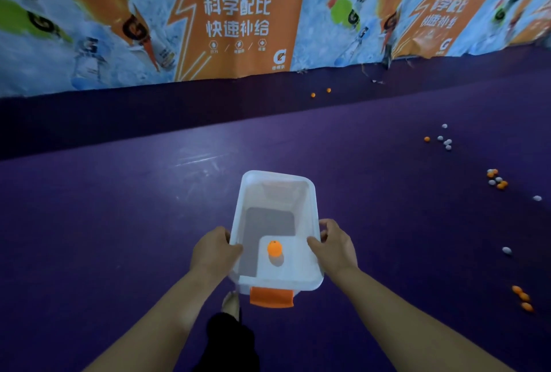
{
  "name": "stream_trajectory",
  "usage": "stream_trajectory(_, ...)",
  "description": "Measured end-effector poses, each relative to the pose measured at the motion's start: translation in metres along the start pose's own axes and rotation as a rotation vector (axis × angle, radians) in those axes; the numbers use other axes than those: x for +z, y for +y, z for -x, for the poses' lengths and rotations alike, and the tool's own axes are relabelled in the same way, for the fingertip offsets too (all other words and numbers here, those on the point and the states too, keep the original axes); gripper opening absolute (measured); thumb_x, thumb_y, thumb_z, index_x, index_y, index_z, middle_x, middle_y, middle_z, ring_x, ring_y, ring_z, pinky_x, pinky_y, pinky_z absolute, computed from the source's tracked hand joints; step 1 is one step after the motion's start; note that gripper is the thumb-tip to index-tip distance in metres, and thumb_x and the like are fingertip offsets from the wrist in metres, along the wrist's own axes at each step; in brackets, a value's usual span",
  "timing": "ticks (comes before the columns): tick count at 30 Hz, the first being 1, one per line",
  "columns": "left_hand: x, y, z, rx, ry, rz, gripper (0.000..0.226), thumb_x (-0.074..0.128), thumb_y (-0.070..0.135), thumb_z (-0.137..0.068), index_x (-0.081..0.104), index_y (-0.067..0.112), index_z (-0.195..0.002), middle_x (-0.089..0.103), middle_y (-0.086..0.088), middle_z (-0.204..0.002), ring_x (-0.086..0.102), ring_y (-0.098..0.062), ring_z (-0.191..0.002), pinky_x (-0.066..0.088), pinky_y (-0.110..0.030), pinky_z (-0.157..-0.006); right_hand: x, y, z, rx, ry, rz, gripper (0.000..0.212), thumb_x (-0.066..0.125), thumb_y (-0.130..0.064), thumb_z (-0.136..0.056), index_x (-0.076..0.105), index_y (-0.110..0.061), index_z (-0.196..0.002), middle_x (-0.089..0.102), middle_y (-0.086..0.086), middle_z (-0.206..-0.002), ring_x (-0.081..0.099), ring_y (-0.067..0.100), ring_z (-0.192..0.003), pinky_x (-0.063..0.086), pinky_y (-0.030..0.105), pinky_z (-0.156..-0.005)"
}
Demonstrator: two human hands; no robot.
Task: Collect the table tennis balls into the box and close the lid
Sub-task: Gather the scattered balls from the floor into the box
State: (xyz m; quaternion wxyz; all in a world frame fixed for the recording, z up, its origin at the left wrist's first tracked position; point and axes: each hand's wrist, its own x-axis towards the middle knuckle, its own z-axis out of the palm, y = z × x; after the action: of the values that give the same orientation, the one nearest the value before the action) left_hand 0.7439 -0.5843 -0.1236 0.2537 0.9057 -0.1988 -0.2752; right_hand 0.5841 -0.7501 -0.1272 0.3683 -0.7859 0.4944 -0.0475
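Currently gripped at both long rims by left hand (215,248) and right hand (336,245), fingers curled: translucent rectangular plastic box (311,201), lidless, containing 1 orange table tennis ball (274,247); above purple floor (119,222).

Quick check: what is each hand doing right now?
Left hand: closed on the left rim of the clear box.
Right hand: closed on the box's right rim.

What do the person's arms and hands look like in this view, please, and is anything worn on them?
Both forearms are bare up to the frame's lower edge: no sleeves show. The left hand and the right hand are ungloved, and I can see no watch, bracelet or ring on either. Lower down, a dark trouser leg and a bare foot show between the arms.
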Motion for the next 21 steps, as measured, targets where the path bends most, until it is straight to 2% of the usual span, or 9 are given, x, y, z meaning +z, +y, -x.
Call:
stream_trajectory(3,-0.02,0.025,-0.06,0.022,-0.023,0.003,0.011,0.06,0.02,-0.08,0.051,0.014,-0.078,0.055,0.002,-0.072,0.049,-0.013,-0.062,0.032,-0.025,-0.046,0.0,-0.027,-0.052,0.03,0.021,-0.001,0.036,0.06,-0.029,-0.083,0.049,-0.023,-0.117,0.058,-0.004,-0.081,0.059,0.01,-0.074,0.054,0.032,-0.064)
stream_trajectory(7,-0.055,0.062,-0.136,0.043,-0.052,-0.02,0.011,0.061,0.019,-0.08,0.05,0.015,-0.078,0.054,0.004,-0.071,0.048,-0.008,-0.058,0.031,-0.024,-0.044,-0.005,-0.071,-0.114,0.084,0.044,-0.026,0.037,0.06,-0.029,-0.083,0.048,-0.023,-0.117,0.058,-0.003,-0.08,0.058,0.011,-0.072,0.049,0.027,-0.058)
stream_trajectory(10,-0.071,0.091,-0.191,0.085,-0.054,-0.07,0.013,0.061,0.02,-0.08,0.049,0.017,-0.076,0.054,0.004,-0.071,0.048,-0.009,-0.059,0.033,-0.024,-0.046,-0.011,-0.094,-0.159,0.116,0.076,-0.05,0.035,0.058,-0.029,-0.083,0.048,-0.024,-0.115,0.057,-0.003,-0.078,0.057,0.012,-0.07,0.048,0.028,-0.056)
stream_trajectory(15,-0.068,0.139,-0.265,0.143,-0.109,-0.086,0.014,0.06,0.019,-0.08,0.048,0.019,-0.073,0.053,0.006,-0.07,0.049,-0.01,-0.06,0.033,-0.025,-0.047,-0.027,-0.106,-0.228,0.184,0.12,-0.065,0.035,0.056,-0.029,-0.084,0.046,-0.024,-0.118,0.057,-0.003,-0.079,0.058,0.013,-0.069,0.045,0.029,-0.053)
stream_trajectory(18,-0.059,0.17,-0.311,0.153,-0.15,-0.111,0.008,0.06,0.02,-0.078,0.052,0.017,-0.079,0.055,0.005,-0.071,0.051,-0.012,-0.062,0.037,-0.025,-0.048,-0.039,-0.105,-0.278,0.211,0.124,-0.052,0.035,0.056,-0.029,-0.084,0.046,-0.024,-0.118,0.059,-0.002,-0.076,0.06,0.013,-0.069,0.05,0.033,-0.058)
stream_trajectory(21,-0.053,0.207,-0.363,0.168,-0.173,-0.135,0.012,0.06,0.021,-0.077,0.049,0.018,-0.074,0.056,0.003,-0.071,0.051,-0.014,-0.062,0.037,-0.026,-0.049,-0.054,-0.106,-0.338,0.213,0.128,-0.05,0.035,0.057,-0.03,-0.083,0.048,-0.023,-0.117,0.061,0.0,-0.075,0.061,0.015,-0.069,0.052,0.035,-0.061)
